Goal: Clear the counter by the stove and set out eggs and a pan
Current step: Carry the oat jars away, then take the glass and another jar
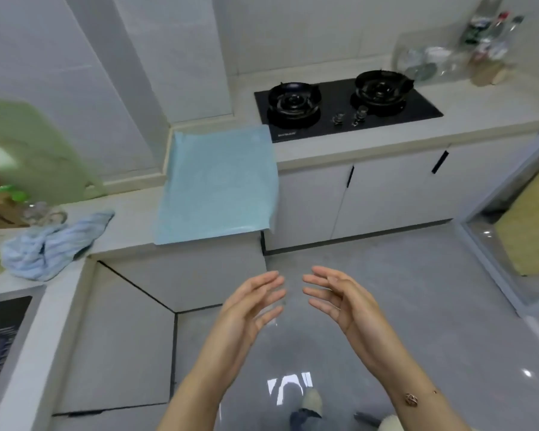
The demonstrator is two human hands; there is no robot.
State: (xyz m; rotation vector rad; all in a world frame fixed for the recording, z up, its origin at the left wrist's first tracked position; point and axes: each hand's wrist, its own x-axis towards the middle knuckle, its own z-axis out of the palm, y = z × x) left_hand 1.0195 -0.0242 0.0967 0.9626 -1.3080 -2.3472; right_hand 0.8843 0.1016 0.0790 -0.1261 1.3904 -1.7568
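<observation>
Two empty hands, left hand (249,309) and right hand (339,301), hover with fingers spread; tugging the overhanging blue mat (215,185) could slide it off the counter (479,110).

Glossy black glass stove (349,115) — matt counter (479,104), shiny tiled floor (417,290).

A pale blue mat (218,185) covers the light grey surface (479,104). The stove (346,110) is glossy black. A crumpled cloth (50,244) is blue-and-white striped.
</observation>
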